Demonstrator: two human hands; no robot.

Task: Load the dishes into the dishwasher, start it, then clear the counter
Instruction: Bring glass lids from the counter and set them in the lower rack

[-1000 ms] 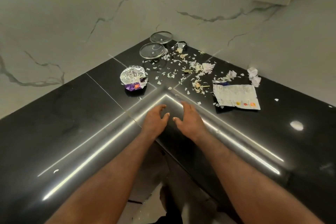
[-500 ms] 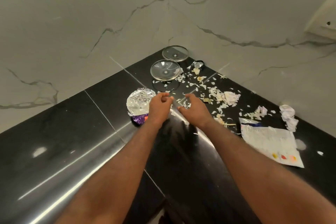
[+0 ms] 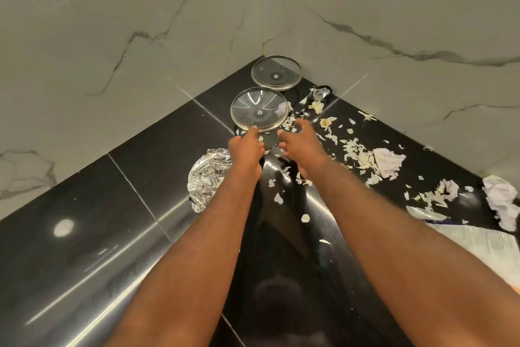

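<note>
Glass lid (image 3: 259,109) now reached: left hand (image 3: 246,149) touching rim, right hand (image 3: 300,146) beside

Glossy black counter (image 3: 84,206), grey-veined marble wall (image 3: 112,23) — silver foil (image 3: 206,177), white scraps (image 3: 357,155).

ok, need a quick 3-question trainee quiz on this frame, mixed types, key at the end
1. True or false: the left hand's fingers are at the near rim of the nearer glass lid.
2. What lies on the counter just left of the left wrist? A) crumpled foil B) a sponge C) a mug
3. How many glass lids lie in the counter's corner?

Key: 1 true. 2 A. 3 two: the nearer one and the farther lid behind it.
</note>
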